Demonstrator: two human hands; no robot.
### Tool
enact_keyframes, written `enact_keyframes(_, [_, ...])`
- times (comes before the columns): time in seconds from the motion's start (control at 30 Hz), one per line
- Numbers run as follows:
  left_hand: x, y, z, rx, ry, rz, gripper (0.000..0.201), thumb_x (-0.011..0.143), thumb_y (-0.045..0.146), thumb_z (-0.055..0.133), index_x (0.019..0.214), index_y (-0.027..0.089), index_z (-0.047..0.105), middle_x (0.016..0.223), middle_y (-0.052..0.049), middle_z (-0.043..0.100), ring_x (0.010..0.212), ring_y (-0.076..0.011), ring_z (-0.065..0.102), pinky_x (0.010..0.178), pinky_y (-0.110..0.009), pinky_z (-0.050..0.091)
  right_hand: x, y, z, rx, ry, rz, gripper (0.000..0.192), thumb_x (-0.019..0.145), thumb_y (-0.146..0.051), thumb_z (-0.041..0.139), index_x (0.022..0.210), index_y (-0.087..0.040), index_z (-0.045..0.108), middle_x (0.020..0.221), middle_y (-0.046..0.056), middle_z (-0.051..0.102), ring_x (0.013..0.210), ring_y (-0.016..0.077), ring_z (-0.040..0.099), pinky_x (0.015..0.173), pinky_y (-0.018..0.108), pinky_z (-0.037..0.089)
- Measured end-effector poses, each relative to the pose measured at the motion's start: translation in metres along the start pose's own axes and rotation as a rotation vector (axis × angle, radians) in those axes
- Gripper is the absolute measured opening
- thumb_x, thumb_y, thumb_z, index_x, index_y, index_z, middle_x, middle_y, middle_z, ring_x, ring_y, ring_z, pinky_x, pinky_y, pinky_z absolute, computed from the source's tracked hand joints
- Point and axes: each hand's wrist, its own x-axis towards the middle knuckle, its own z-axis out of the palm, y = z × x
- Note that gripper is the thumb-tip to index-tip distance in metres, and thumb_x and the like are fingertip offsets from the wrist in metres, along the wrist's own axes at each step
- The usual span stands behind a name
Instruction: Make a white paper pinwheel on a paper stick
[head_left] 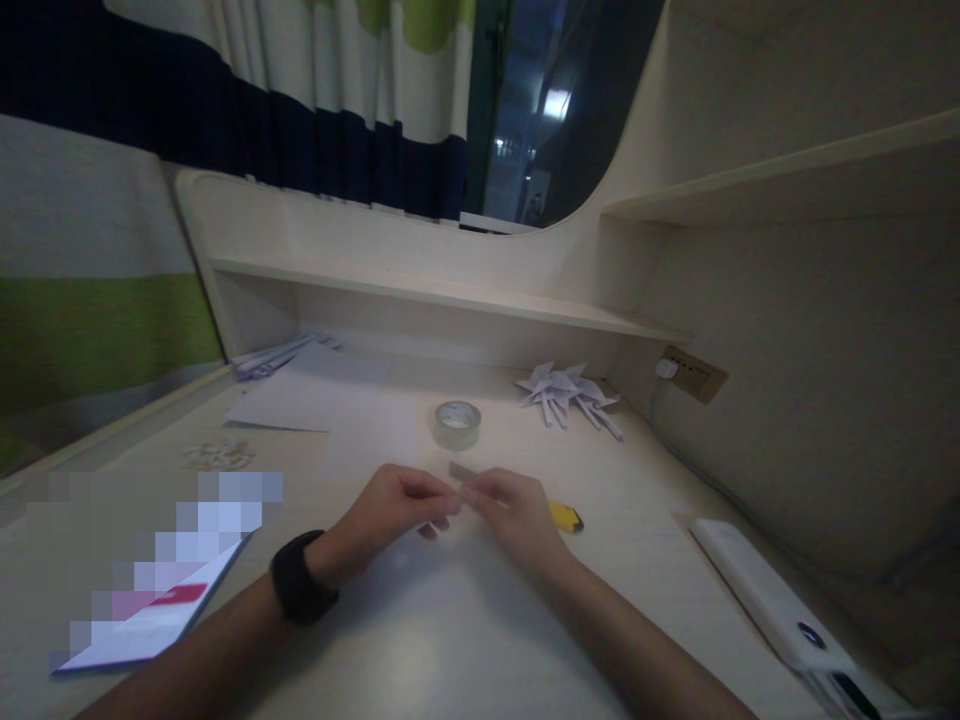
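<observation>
In the middle of the frame the left hand and right hand meet, fingers closed on a small strip that lies left-to-right between them, just below the tape roll on the table.

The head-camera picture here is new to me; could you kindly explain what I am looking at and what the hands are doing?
The one picture comes from a camera worn on a person's head, looking forward and down at a pale desk. No machine is involved. The left hand, with a dark band on its wrist, and the right hand meet at the fingertips and together pinch a small strip, probably tape or paper. Behind them stands a roll of clear tape. A yellow cutter peeks out beside the right hand. Further back lie folded white paper shapes and flat paper sheets. A booklet lies at left, a white device at right.
</observation>
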Motion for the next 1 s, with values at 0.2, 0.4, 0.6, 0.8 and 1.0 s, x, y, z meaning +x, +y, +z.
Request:
enact_keyframes(0.2, [-0.005,0.004,0.006,0.048,-0.021,0.037,0.024,0.078,0.036,0.064,0.078,0.013,0.072,0.062,-0.004,0.068,0.054,-0.0137,0.063,0.051,-0.023,0.051,-0.002,0.002,0.001,-0.101,0.032,-0.096,0.014,0.078,-0.012,0.059,0.07,-0.018,0.068,0.069,0.0,0.068,0.065,0.0134,0.061,0.064,0.023,0.044])
enact_keyframes(0.4, [-0.007,0.007,0.007,0.12,0.023,0.108,0.024,0.081,0.034,0.059,0.077,0.013,0.071,0.062,-0.004,0.068,0.055,-0.0139,0.064,0.053,-0.023,0.052,0.0,0.005,-0.001,-0.123,0.019,-0.065,0.008,0.081,-0.021,0.062,0.075,-0.017,0.065,0.069,0.0,0.067,0.062,0.0127,0.059,0.06,0.022,0.042])
enact_keyframes(0.6, [-0.009,0.01,0.008,0.064,-0.057,0.094,0.025,0.081,0.033,0.058,0.077,0.012,0.069,0.063,-0.004,0.067,0.055,-0.0142,0.064,0.053,-0.024,0.052,-0.003,0.008,-0.001,-0.199,-0.019,-0.124,0.012,0.08,-0.013,0.058,0.068,-0.017,0.06,0.065,-0.001,0.061,0.062,0.0123,0.055,0.061,0.022,0.038])
enact_keyframes(0.8, [-0.009,0.009,0.007,0.066,-0.02,0.089,0.023,0.081,0.031,0.059,0.073,0.011,0.069,0.059,-0.004,0.066,0.052,-0.0135,0.063,0.051,-0.023,0.052,-0.003,0.01,0.002,-0.157,-0.054,-0.163,0.012,0.085,-0.019,0.055,0.073,-0.017,0.06,0.068,0.0,0.061,0.064,0.0119,0.055,0.062,0.022,0.039])
enact_keyframes(1.0, [-0.006,0.002,0.011,0.092,-0.054,0.102,0.021,0.081,0.029,0.058,0.074,0.012,0.069,0.061,-0.004,0.068,0.055,-0.014,0.064,0.053,-0.024,0.053,-0.007,0.016,0.007,-0.251,0.013,-0.223,0.012,0.082,-0.015,0.05,0.072,-0.017,0.055,0.068,0.0,0.057,0.064,0.0133,0.053,0.06,0.024,0.036])
